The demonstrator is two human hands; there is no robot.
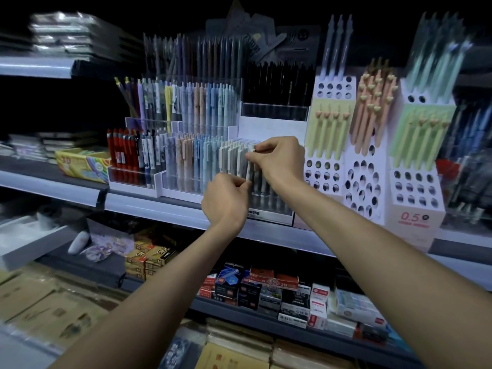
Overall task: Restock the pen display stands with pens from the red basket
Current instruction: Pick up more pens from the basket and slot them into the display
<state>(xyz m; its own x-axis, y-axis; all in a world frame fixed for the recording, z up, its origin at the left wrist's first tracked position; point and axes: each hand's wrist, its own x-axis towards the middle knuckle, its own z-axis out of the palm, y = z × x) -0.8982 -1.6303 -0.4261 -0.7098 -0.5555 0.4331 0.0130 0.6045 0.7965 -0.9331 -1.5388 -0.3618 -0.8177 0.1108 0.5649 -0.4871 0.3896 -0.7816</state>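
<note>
A clear tiered pen stand (183, 182) on the middle shelf holds rows of pastel pens. At its right end stands a row of white-capped grey pens (234, 161). My right hand (279, 158) pinches the top of one of these white pens with thumb and fingers. Just below it, my left hand (226, 201) pinches the lower part of a white pen in front of the same stand. Which pen each hand holds is partly hidden by the fingers. The red basket is not in view.
White cardboard stands with round holes (330, 177), (364, 187), (415, 193) stand to the right, holding green and peach pens. Red and black pens (125, 155) fill the left stand. Black pens (277, 83) stand behind. Boxes of refills (266, 288) lie on the lower shelf.
</note>
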